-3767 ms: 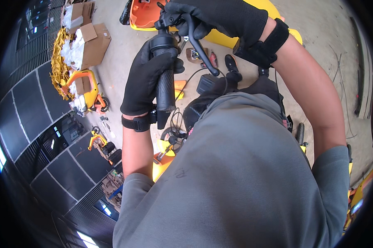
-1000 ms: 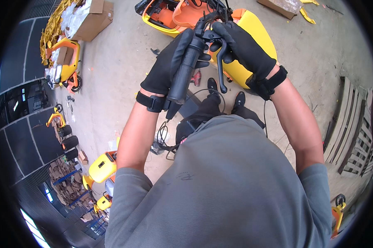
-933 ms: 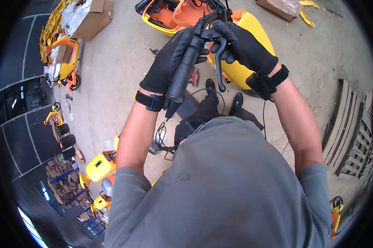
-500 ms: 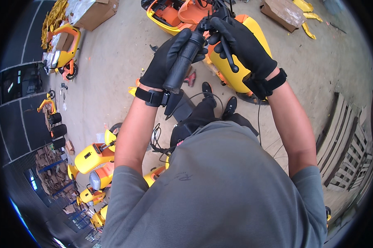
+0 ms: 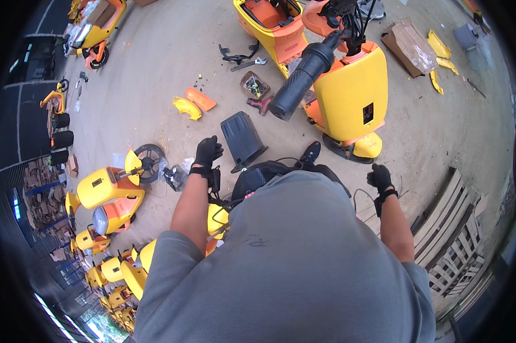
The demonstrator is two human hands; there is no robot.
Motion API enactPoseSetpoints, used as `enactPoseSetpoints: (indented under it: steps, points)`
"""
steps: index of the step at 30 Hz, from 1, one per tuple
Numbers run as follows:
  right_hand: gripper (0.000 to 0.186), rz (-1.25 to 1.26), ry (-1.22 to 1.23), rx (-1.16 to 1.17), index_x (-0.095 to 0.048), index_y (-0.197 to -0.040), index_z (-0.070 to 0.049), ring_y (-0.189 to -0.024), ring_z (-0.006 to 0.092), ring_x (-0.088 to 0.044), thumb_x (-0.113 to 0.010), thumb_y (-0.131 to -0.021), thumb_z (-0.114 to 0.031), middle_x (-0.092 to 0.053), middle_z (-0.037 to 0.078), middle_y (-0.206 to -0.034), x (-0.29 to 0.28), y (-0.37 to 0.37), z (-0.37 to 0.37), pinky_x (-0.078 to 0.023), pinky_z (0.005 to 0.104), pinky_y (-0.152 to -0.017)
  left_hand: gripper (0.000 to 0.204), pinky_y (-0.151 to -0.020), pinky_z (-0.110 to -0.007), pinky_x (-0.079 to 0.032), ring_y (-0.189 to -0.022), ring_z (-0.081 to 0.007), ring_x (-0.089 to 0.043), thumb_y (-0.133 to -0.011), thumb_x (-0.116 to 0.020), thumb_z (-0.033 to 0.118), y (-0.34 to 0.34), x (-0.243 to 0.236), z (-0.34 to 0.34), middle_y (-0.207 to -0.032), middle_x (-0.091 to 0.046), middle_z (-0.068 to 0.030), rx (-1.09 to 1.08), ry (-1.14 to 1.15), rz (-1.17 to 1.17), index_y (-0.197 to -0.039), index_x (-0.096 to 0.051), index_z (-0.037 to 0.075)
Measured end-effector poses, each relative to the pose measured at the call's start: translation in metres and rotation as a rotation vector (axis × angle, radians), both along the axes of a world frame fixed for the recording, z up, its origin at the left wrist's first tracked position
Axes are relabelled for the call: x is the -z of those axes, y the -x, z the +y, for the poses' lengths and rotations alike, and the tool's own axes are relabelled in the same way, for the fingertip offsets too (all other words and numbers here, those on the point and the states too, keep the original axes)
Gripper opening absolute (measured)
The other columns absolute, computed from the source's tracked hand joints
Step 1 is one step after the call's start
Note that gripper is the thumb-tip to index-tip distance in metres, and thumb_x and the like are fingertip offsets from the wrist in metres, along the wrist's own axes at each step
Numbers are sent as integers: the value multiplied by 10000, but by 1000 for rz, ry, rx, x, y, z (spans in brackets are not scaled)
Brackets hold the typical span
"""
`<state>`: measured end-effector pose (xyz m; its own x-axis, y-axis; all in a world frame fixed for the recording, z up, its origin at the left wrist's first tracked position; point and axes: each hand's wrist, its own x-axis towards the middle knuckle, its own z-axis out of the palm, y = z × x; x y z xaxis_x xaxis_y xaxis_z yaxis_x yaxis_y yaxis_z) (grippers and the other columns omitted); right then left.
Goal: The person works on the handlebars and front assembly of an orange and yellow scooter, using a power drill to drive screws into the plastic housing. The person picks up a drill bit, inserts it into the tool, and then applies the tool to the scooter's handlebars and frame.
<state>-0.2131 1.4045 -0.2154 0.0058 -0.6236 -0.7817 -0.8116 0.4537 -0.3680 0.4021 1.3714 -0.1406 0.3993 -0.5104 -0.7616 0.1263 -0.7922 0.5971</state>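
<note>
My left hand (image 5: 208, 151), in a black glove, hangs left of my body near a black plastic bin (image 5: 243, 136). Its fingers are curled in, and nothing shows in them. My right hand (image 5: 379, 178), gloved alike, is low on the right with its fingers closed, below the front wheel of a yellow and orange scooter (image 5: 352, 86). Neither hand touches the scooter. Its black handlebar grip (image 5: 303, 77) sticks out toward me, left of the yellow front panel. Black cables (image 5: 367, 23) rise beside the bar.
On the floor lie a red and black power drill (image 5: 261, 104), a box of small parts (image 5: 254, 86), a wrench (image 5: 249, 64) and an orange panel (image 5: 200, 98). A cardboard box (image 5: 409, 46) is far right, wooden pallets (image 5: 449, 223) are near right. Several scooters (image 5: 106, 188) stand left.
Both hands have let go of the handlebar area and dropped back toward my body, spread apart to either side. The view has shifted, showing more of the scooter and floor.
</note>
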Motion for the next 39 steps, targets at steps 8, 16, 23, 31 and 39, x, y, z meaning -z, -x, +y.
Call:
enactPoseSetpoints:
  steps: [8, 16, 23, 31, 39]
  points:
    - [268, -3, -129, -279, -642, -953, -82, -862, 300, -664, -522, -856, -302, -674, 180, -913, 147, 87, 284, -505, 415, -712, 214, -526, -376, -460, -546, -236, -505, -898, -516, 216, -69, 85, 248, -637, -468, -56, 11, -125, 32, -735, -497, 80]
    - [206, -410, 32, 562, -579, -950, -65, -599, 167, -593, -602, -862, -250, -608, 62, -744, -25, -100, -31, -494, 280, -558, 294, -561, -321, -486, -616, -161, -604, -866, -603, 313, -22, 62, 156, -733, -617, -65, 173, 31, -73, -911, -599, 23]
    - [204, -465, 90, 324, -589, -939, -32, -590, 144, -602, -547, -907, -229, -601, 48, -709, -52, -208, -70, -486, 262, -520, 271, -619, -288, -480, -653, -134, -596, -874, -593, 290, -8, 20, 179, -774, -617, -52, 292, 252, -45, -932, -612, 27]
    - [260, 49, 379, -1382, -626, -750, -82, -767, 350, -611, -709, -579, -260, -610, 154, -764, 32, -196, -51, -488, 420, -667, 167, -616, -318, -516, -691, -169, -629, -783, -665, 128, -58, 70, 304, -802, -634, -79, 704, 458, -796, -931, -623, 62]
    - [259, 80, 368, -1516, -642, -874, -78, -835, 335, -641, -680, -678, -244, -653, 145, -855, 45, -291, -146, -510, 409, -744, 129, -623, -345, -516, -684, -241, -634, -854, -575, 209, -86, 64, 299, -795, -639, -82, 391, 324, -523, -881, -611, 88]
